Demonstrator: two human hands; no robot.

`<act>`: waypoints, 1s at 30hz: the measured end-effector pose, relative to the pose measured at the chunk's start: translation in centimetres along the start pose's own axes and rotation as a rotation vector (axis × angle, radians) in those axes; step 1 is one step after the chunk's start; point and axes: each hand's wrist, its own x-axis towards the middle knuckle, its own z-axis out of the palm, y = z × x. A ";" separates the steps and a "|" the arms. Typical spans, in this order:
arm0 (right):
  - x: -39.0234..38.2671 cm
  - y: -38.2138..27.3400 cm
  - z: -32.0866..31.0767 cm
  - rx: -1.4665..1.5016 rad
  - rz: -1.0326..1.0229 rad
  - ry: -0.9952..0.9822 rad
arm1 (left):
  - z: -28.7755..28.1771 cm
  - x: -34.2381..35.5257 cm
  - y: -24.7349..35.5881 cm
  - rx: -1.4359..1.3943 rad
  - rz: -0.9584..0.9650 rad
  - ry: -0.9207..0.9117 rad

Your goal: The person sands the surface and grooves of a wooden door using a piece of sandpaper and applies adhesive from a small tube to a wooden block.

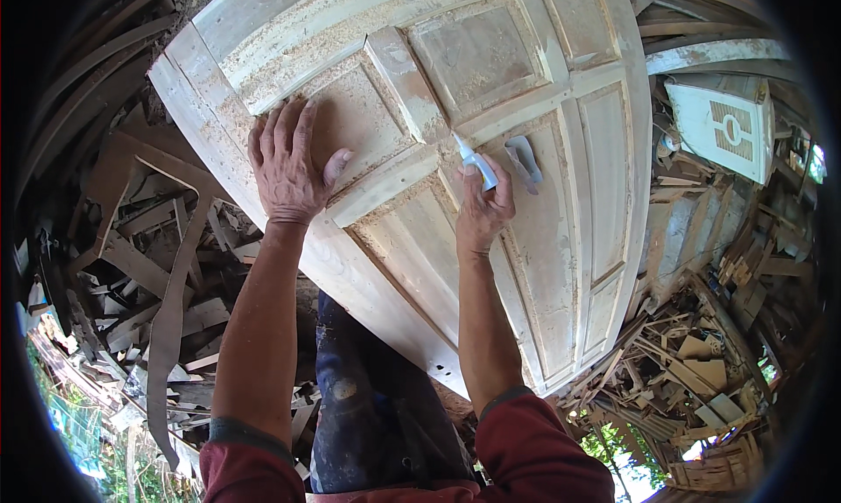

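A pale wooden panelled door lies in front of me, dusted with sawdust. My right hand is closed round a small white glue bottle. The bottle's narrow nozzle points up and left, at the joint by the lower end of a short upright rail. My left hand rests with fingers spread on the door's left part, at the edge of a recessed panel. Just right of the bottle, a curled grey piece of sandpaper lies on the door.
Heaped wood offcuts cover the ground at the left, with a long curved board among them. More scrap wood is piled at the lower right. A white box with a slatted oval vent stands at the right, near stacked timber.
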 end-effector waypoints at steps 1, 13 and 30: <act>0.0 0.0 0.0 -0.014 0.000 -0.001 | 0.0 0.0 0.0 0.005 0.000 0.000; 0.1 0.1 -0.1 -0.034 -0.023 -0.021 | 0.0 0.0 0.0 0.011 -0.001 -0.006; 0.2 -0.9 -0.7 0.206 0.061 -0.078 | -0.1 0.0 0.2 -0.006 -0.007 -0.005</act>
